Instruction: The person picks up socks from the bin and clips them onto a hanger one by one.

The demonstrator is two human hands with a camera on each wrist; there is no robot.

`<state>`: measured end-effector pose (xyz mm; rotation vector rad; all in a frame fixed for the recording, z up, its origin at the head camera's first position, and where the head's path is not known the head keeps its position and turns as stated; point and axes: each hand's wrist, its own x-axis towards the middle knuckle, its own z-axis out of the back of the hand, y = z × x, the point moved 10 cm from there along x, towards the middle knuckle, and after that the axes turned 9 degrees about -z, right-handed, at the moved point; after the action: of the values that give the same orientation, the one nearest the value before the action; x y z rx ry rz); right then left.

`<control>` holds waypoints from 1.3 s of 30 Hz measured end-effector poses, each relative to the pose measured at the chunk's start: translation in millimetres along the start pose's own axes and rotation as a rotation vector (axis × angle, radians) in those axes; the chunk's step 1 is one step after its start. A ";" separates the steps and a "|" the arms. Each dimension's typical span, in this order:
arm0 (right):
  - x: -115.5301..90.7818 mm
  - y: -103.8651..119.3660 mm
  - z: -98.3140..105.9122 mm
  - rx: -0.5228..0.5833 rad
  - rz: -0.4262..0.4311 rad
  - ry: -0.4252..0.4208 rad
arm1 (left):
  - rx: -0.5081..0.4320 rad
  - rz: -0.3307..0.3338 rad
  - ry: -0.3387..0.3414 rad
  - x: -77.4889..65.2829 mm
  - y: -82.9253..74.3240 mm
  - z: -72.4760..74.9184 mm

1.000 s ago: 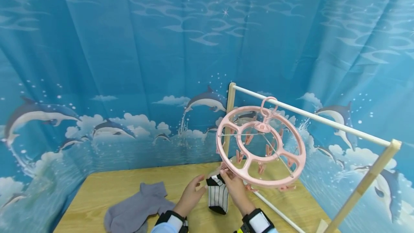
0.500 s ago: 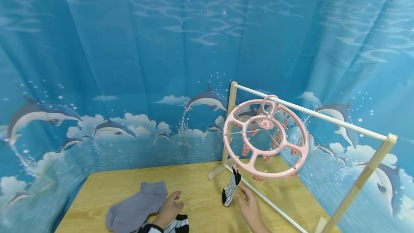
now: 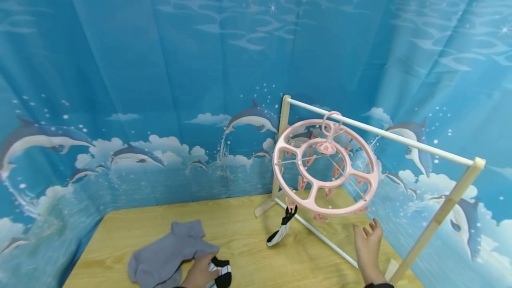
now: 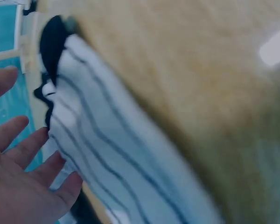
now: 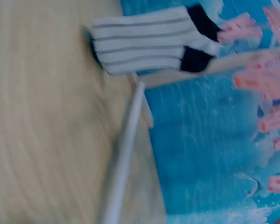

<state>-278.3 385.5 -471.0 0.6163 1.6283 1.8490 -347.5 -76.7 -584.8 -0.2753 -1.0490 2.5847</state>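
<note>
Left hand (image 3: 200, 272) was spread, touching the striped sock (image 3: 224, 274) lying on the table (image 3: 244, 234) just beside the grey socks (image 3: 168, 252). Right hand (image 3: 368, 248) was spread too, near the lower edge of the pink hanger (image 3: 326, 147). We saw a second striped sock (image 3: 281, 232) clipped to it; we logged the hanger hooked on the white rail (image 3: 380, 132).

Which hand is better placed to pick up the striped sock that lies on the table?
Probably the left hand: it is right at the striped sock on the table. The right hand holds nothing but is well off to the right, near the rack.
</note>
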 end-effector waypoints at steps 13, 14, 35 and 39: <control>35.5 38.3 -10.4 -0.050 0.153 -0.004 | 0.220 0.121 0.049 2.4 16.9 -18.9; 36.2 39.0 -11.3 -0.055 0.158 -0.012 | 0.210 0.142 0.051 1.4 17.1 -19.1; -18.4 39.6 -38.2 0.211 0.188 0.083 | -0.060 -0.163 -0.051 -1.4 -46.8 -3.2; -34.1 44.1 -54.7 0.191 0.213 0.147 | -0.070 -0.179 -0.094 0.8 -64.1 2.5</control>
<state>-297.0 319.4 -433.8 0.7776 1.9161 1.9408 -333.9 -35.0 -537.9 -0.0727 -1.1430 2.4243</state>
